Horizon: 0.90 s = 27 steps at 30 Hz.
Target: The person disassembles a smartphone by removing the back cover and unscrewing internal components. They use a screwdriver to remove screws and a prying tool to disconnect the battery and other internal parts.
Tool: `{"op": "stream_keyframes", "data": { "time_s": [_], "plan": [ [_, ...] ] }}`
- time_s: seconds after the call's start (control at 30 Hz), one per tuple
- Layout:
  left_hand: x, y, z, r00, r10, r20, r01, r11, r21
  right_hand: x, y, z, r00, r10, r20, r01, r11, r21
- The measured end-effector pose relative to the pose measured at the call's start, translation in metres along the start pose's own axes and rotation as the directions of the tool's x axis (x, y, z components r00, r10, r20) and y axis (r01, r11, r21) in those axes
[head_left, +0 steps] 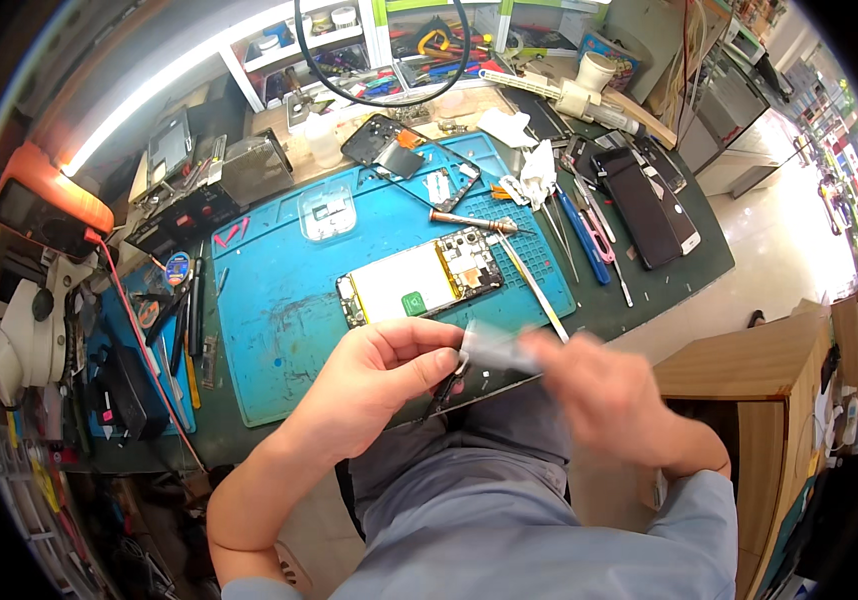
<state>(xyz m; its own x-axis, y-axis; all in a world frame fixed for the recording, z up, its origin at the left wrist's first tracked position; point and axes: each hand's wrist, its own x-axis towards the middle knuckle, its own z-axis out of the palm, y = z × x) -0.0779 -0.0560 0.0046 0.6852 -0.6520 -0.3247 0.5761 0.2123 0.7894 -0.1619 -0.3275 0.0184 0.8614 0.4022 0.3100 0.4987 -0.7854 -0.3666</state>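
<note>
Over the bench's near edge, my left hand (394,370) pinches a small dark part (445,388) between thumb and fingers. A translucent plastic piece (499,348), perhaps a small bag or film, stretches from these fingertips to my right hand (604,390). That hand is smeared by motion, its fingers curled at the plastic's right end. Just beyond my hands, an opened phone (469,268) lies on the blue work mat (274,335). Its large white battery (389,283) and exposed circuit board face up.
A clear small box (328,212), a screwdriver (469,220) and phone parts lie on the mat. Tweezers, a blue-handled tool (582,232) and dark phones (639,205) are at right. An orange multimeter (49,205) stands left; a wooden cabinet (749,360) is at lower right.
</note>
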Motion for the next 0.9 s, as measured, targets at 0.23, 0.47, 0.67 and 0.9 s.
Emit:
{"op": "stream_keyframes", "data": {
  "time_s": [0.23, 0.47, 0.67, 0.9],
  "plan": [
    [-0.001, 0.007, -0.004, 0.999, 0.021, -0.044, -0.018, 0.998, 0.057, 0.012, 0.004, 0.000, 0.994, 0.067, -0.087, -0.061, 0.995, 0.074],
    [-0.002, 0.011, -0.002, 0.999, 0.005, -0.052, 0.002, 0.991, 0.136, 0.020, 0.020, 0.007, 0.972, 0.194, -0.135, -0.185, 0.980, 0.075],
    [0.008, 0.024, -0.004, 0.992, 0.060, -0.112, -0.043, 0.987, 0.153, 0.020, 0.032, 0.010, 0.956, 0.212, -0.203, -0.223, 0.974, -0.036],
    [0.052, 0.098, -0.094, 0.700, 0.699, -0.149, -0.109, 0.311, 0.944, 0.013, 0.051, 0.001, 0.902, 0.284, -0.325, -0.273, 0.959, 0.081]
  ]
}}
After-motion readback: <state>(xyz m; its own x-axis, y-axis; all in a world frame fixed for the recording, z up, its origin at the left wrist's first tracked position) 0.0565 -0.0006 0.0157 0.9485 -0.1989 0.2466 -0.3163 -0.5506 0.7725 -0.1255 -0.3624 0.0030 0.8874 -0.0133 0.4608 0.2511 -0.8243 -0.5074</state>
